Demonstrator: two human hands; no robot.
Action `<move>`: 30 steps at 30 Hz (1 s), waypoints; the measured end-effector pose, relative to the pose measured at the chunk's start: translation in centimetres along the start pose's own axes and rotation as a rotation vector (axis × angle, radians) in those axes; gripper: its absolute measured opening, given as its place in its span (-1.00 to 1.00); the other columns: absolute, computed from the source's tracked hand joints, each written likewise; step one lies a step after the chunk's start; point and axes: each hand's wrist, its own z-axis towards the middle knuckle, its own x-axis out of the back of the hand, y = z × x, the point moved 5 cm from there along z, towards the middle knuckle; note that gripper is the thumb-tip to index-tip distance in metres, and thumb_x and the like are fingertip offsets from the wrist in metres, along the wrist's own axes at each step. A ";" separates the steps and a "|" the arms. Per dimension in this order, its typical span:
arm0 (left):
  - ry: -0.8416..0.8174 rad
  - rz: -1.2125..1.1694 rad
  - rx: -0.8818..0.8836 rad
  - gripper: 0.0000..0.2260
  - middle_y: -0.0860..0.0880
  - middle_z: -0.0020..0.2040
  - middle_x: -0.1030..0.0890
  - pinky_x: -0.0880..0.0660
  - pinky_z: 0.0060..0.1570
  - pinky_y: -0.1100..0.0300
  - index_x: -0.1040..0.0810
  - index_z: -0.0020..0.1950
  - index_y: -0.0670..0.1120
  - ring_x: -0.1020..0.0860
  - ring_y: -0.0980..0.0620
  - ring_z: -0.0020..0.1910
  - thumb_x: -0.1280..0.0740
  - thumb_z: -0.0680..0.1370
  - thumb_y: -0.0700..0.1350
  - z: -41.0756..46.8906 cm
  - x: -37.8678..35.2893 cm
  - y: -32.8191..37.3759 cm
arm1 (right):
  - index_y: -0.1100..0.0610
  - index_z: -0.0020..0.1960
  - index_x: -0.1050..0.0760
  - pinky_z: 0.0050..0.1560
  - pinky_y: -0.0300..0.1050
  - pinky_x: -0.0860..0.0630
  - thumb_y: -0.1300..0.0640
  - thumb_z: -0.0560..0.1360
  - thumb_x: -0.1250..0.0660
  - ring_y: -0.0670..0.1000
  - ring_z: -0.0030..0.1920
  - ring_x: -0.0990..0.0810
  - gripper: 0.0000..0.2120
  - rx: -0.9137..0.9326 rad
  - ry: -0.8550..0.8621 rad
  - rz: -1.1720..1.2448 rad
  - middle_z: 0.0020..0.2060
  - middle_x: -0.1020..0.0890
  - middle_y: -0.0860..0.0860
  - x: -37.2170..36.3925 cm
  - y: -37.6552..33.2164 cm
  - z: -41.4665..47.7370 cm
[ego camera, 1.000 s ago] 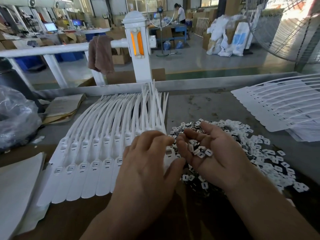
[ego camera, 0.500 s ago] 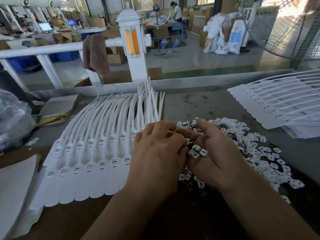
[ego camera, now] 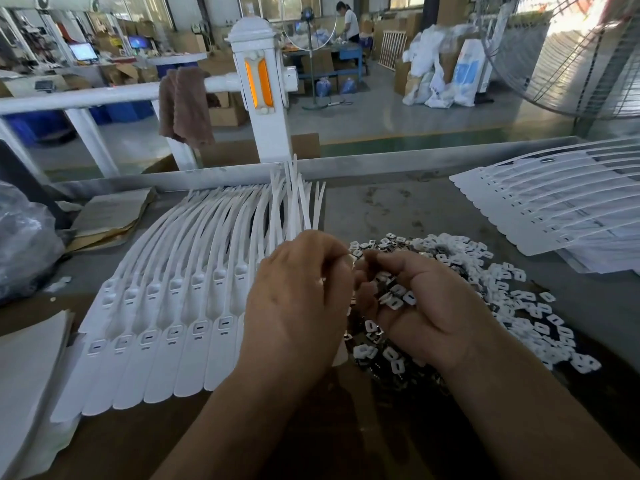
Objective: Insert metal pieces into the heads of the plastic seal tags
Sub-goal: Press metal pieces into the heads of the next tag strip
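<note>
Head view: your right hand (ego camera: 426,306) cups a handful of metal pieces (ego camera: 396,296). Your left hand (ego camera: 298,306) curls its fingers toward them; whether it pinches one cannot be told. Take a single piece, square it, then press it into a head in the seal tags (ego camera: 173,306) on the table (ego camera: 381,209) just left.

Plastic, metal, worn desk
Smooth white plastic seal tags (ego camera: 180,306); shiny metal pieces (ego camera: 512,296) at 3 o'clock; scuffed matt desk (ego camera: 381,209).

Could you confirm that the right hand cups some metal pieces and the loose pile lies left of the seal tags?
Not quite: the head view shows the pile right of the seal tags; the right hand does cup some metal pieces.
</note>
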 end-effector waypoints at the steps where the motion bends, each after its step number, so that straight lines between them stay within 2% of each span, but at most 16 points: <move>1: 0.005 -0.036 0.035 -0.92 0.17 -0.21 -0.55 -0.47 -0.35 0.27 -0.38 -0.12 0.17 -0.54 0.24 -0.20 -0.19 0.58 0.06 -0.1 0.2 -0.4 | 0.31 0.01 -0.55 -0.40 -0.14 -0.57 0.31 0.48 -0.28 0.05 -0.35 -0.62 -0.85 0.065 0.087 -0.037 -0.27 -0.63 0.16 0.7 -0.7 0.0; 3: -0.007 -0.112 0.085 -0.93 0.16 -0.24 -0.59 -0.48 -0.34 0.20 -0.42 -0.13 0.17 -0.58 0.18 -0.29 -0.23 0.56 0.05 -0.5 0.6 -1.0 | 0.23 -0.06 -0.57 -0.42 -0.15 -0.55 0.28 0.54 -0.24 -0.01 -0.37 -0.61 -0.88 0.253 0.286 -0.279 -0.30 -0.64 0.10 2.0 -2.7 -0.1; 6: -0.036 -0.148 0.120 -0.94 0.13 -0.28 -0.61 -0.48 -0.28 0.26 -0.47 -0.16 0.15 -0.58 0.13 -0.30 -0.24 0.50 0.04 -1.0 0.9 -1.5 | 0.07 -0.15 -0.58 -0.30 -0.05 -0.54 0.16 0.58 -0.22 -0.09 -0.35 -0.56 -0.80 0.512 0.539 -0.863 -0.28 -0.64 0.03 2.5 -5.0 -0.8; 8: -0.046 -0.141 0.125 -0.94 0.14 -0.27 -0.61 -0.47 -0.29 0.29 -0.50 -0.16 0.14 -0.58 0.12 -0.27 -0.25 0.48 0.05 -1.3 1.0 -1.7 | 0.04 -0.15 -0.57 -0.27 -0.11 -0.45 0.06 0.59 -0.21 -0.14 -0.31 -0.54 -0.79 0.642 0.559 -1.096 -0.26 -0.63 -0.05 1.8 -5.2 -1.3; 10: -0.054 -0.144 0.124 -0.94 0.14 -0.27 -0.62 -0.47 -0.28 0.25 -0.52 -0.15 0.13 -0.59 0.11 -0.27 -0.26 0.48 0.04 -1.5 1.2 -1.8 | 0.02 -0.10 -0.57 -0.17 -0.12 -0.42 0.01 0.62 -0.19 -0.12 -0.19 -0.54 -0.77 0.703 0.501 -1.331 -0.18 -0.62 -0.08 1.2 -4.7 -1.2; 12: -0.057 -0.162 0.126 -0.96 0.14 -0.27 -0.63 -0.48 -0.28 0.19 -0.52 -0.13 0.14 -0.60 0.08 -0.28 -0.28 0.48 0.03 -1.6 1.5 -2.0 | 0.07 0.03 -0.63 0.02 -0.06 -0.42 0.00 0.64 -0.17 -0.01 -0.02 -0.51 -0.72 0.724 0.501 -1.540 -0.06 -0.63 -0.02 1.1 -4.3 -0.9; 14: -0.052 -0.167 0.119 -0.97 0.15 -0.27 -0.63 -0.49 -0.29 0.19 -0.52 -0.12 0.15 -0.61 0.08 -0.28 -0.29 0.48 0.03 -1.8 1.8 -2.1 | 0.12 0.07 -0.66 0.12 -0.06 -0.37 0.05 0.64 -0.19 0.00 0.03 -0.46 -0.72 0.800 0.538 -1.648 0.03 -0.66 0.02 0.8 -4.4 -1.1; 17: -0.034 -0.147 0.088 -0.98 0.18 -0.26 -0.62 -0.48 -0.29 0.28 -0.51 -0.12 0.16 -0.59 0.12 -0.25 -0.31 0.47 0.02 -1.8 2.2 -1.9 | 0.12 0.09 -0.67 0.05 -0.15 -0.36 0.06 0.62 -0.24 0.00 0.04 -0.51 -0.75 0.949 0.508 -1.630 0.01 -0.66 0.01 -0.3 -4.5 -2.2; 19: -0.024 -0.130 0.050 -0.95 0.18 -0.25 -0.61 -0.47 -0.31 0.29 -0.50 -0.12 0.15 -0.59 0.11 -0.25 -0.33 0.48 -0.01 -1.8 2.3 -1.7 | 0.03 0.01 -0.67 -0.16 -0.30 -0.38 0.00 0.61 -0.27 -0.12 -0.12 -0.54 -0.79 0.953 0.352 -1.527 -0.18 -0.63 -0.12 -1.4 -3.8 -2.9; 21: -0.021 -0.089 -0.003 -0.92 0.15 -0.25 -0.60 -0.45 -0.32 0.25 -0.50 -0.12 0.11 -0.58 0.10 -0.26 -0.36 0.48 -0.07 -1.7 2.3 -1.4 | -0.05 -0.16 -0.62 -0.34 -0.33 -0.39 -0.09 0.60 -0.27 -0.11 -0.30 -0.53 -0.75 0.852 0.140 -1.411 -0.35 -0.59 -0.09 -2.4 -2.7 -3.1; 23: -0.026 -0.063 -0.050 -0.89 0.15 -0.27 -0.58 -0.44 -0.32 0.26 -0.50 -0.14 0.09 -0.57 0.11 -0.26 -0.37 0.49 -0.11 -1.6 2.2 -1.1 | -0.03 -0.27 -0.57 -0.38 -0.35 -0.39 -0.16 0.60 -0.24 -0.12 -0.45 -0.47 -0.65 0.729 -0.026 -1.350 -0.42 -0.55 -0.03 -3.1 -1.9 -3.2; 26: -0.048 -0.070 -0.089 -0.89 0.16 -0.26 -0.58 -0.44 -0.33 0.27 -0.53 -0.11 0.07 -0.57 0.12 -0.25 -0.38 0.50 -0.14 -1.5 2.0 -0.9 | -0.04 -0.22 -0.59 -0.49 -0.36 -0.31 -0.18 0.60 -0.23 -0.17 -0.54 -0.38 -0.67 0.554 -0.180 -1.310 -0.52 -0.48 -0.09 -3.1 -1.1 -2.9; 28: -0.061 -0.080 -0.101 -0.90 0.15 -0.24 -0.58 -0.45 -0.32 0.25 -0.55 -0.10 0.05 -0.57 0.10 -0.24 -0.39 0.51 -0.15 -1.5 1.8 -0.8 | -0.05 -0.11 -0.63 -0.53 -0.29 -0.28 -0.10 0.58 -0.28 -0.15 -0.55 -0.35 -0.78 0.456 -0.229 -1.170 -0.49 -0.51 -0.10 -2.7 -0.9 -2.5; 30: -0.061 -0.091 -0.084 -0.87 0.16 -0.22 -0.59 -0.46 -0.31 0.26 -0.54 -0.10 0.09 -0.57 0.12 -0.22 -0.41 0.51 -0.14 -1.6 1.7 -1.0 | 0.00 -0.07 -0.65 -0.56 -0.27 -0.26 -0.01 0.54 -0.33 -0.10 -0.57 -0.34 -0.85 0.359 -0.262 -0.995 -0.44 -0.55 -0.02 -2.3 -0.6 -2.1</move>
